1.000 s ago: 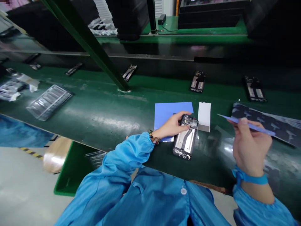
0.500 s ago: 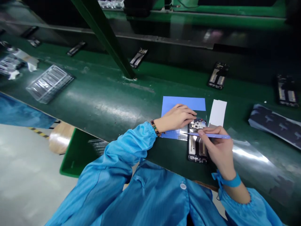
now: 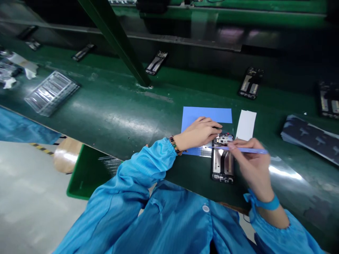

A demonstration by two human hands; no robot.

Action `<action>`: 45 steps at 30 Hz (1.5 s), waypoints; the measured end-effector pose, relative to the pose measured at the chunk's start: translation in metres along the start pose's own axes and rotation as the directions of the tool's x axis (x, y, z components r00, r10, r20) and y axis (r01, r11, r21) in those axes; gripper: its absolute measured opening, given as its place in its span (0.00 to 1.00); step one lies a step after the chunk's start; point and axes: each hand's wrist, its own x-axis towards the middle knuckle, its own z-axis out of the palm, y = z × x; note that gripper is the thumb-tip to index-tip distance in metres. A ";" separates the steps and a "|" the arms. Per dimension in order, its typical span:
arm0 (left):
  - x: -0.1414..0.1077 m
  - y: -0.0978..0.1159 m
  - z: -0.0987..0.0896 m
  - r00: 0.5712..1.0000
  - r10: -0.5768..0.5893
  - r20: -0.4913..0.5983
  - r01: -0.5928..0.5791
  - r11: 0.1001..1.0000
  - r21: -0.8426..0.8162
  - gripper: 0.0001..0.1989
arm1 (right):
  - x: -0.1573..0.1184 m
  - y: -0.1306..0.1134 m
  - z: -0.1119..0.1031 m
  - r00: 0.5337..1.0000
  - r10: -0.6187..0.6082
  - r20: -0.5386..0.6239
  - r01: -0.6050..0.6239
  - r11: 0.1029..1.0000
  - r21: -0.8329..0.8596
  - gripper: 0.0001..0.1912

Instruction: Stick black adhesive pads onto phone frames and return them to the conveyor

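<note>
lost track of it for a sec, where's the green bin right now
In the head view, the green bin is at lower left, below the workbench edge, just right of the round wooden seat.

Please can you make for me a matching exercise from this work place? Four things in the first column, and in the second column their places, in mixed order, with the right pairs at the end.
Things
1. Purple tool
2. White paper
3. Clear tray
4. Green bin

Places
A. Below the edge of the bench
B. In the right hand
C. On the bench, far to the left of both hands
D. On the bench, just right of the blue sheet

Right pairs: 1-B, 2-D, 3-C, 4-A
</note>
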 end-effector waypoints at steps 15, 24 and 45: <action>-0.002 0.001 0.009 0.997 0.078 -0.026 -0.081 0.990 -0.119 0.13 | 0.033 0.030 -0.027 0.992 0.054 -0.116 -0.056 0.998 -0.007 0.24; -0.002 0.005 0.005 0.991 0.130 0.012 -0.128 0.988 -0.091 0.10 | 0.035 0.032 -0.029 0.995 0.058 -0.078 -0.060 0.998 -0.033 0.23; -0.001 -0.001 0.013 0.984 0.175 -0.018 -0.176 0.977 -0.123 0.11 | 0.022 0.016 -0.054 0.920 0.070 -0.385 0.031 0.968 0.250 0.18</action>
